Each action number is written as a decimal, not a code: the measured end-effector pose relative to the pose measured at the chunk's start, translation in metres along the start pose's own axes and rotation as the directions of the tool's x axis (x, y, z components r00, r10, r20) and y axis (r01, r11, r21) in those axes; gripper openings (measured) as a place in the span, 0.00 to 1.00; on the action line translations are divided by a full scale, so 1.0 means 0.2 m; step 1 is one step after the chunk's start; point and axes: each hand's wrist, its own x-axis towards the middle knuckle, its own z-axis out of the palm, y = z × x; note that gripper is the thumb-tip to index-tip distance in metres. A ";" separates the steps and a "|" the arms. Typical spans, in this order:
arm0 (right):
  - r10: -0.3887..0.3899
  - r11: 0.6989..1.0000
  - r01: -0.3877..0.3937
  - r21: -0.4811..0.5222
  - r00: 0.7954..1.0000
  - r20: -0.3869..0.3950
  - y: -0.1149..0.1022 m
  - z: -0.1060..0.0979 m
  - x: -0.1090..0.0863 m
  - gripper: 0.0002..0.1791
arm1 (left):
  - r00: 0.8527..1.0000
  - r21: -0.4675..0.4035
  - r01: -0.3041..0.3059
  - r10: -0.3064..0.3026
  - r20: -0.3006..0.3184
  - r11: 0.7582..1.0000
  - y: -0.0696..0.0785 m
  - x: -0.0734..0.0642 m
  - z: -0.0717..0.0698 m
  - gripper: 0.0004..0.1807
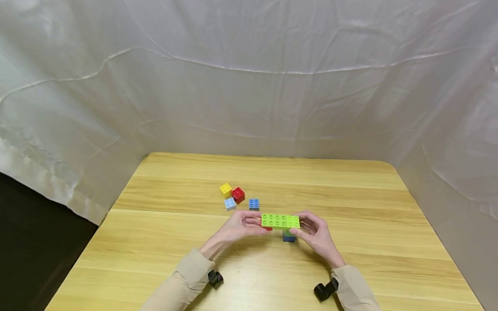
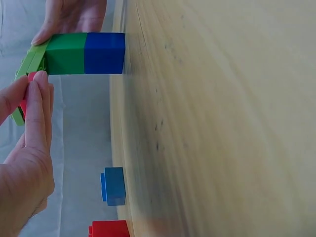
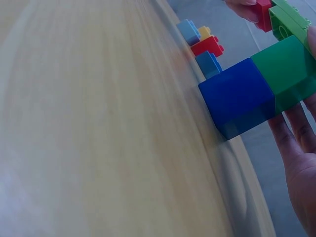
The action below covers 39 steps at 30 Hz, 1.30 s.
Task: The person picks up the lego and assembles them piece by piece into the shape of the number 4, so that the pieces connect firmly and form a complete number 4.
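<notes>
Lime plastic catches my eye first: a studded bar (image 1: 274,221), with a seam towards its right end, lies level between two hands over the wooden worktop (image 1: 155,242), a touch right of midway between its side edges. Under the bar's right end a green block (image 2: 66,54) sits on top of a navy block (image 2: 104,53); whether the navy one touches the worktop, I can't tell. Beneath the left end is a red block (image 3: 264,16). That one the left hand (image 1: 241,224) pinches between thumb and straightish fingers. The right hand (image 1: 317,235) grips the bar's other end, thumb on the near side, fingers round behind.

Farther off, nearer the worktop's back edge and more to its left, lie four loose blocks. Yellow (image 1: 225,190) is closest to that edge, with dark red (image 1: 238,195) just beside it and pale blue (image 1: 230,204) just in front. Mid-blue (image 1: 254,204) stands a little apart, to the right. Grey sheeting (image 1: 253,86) hangs behind the back edge, and both sleeves (image 1: 192,270) are beige.
</notes>
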 end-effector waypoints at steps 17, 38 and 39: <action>-0.012 1.000 0.012 0.010 1.000 0.007 0.01 -0.01 0.00 0.17 | 1.000 0.001 -0.023 0.023 0.003 1.000 -0.01 0.02 0.01 0.30; -0.013 1.000 0.013 -0.005 1.000 0.015 0.01 -0.01 0.00 0.17 | 1.000 -0.027 -0.014 0.014 0.000 1.000 0.01 0.01 0.01 0.29; -0.017 1.000 0.017 -0.003 1.000 0.018 0.01 -0.01 0.00 0.17 | 1.000 -0.029 -0.014 0.014 -0.003 0.999 0.01 0.01 0.01 0.28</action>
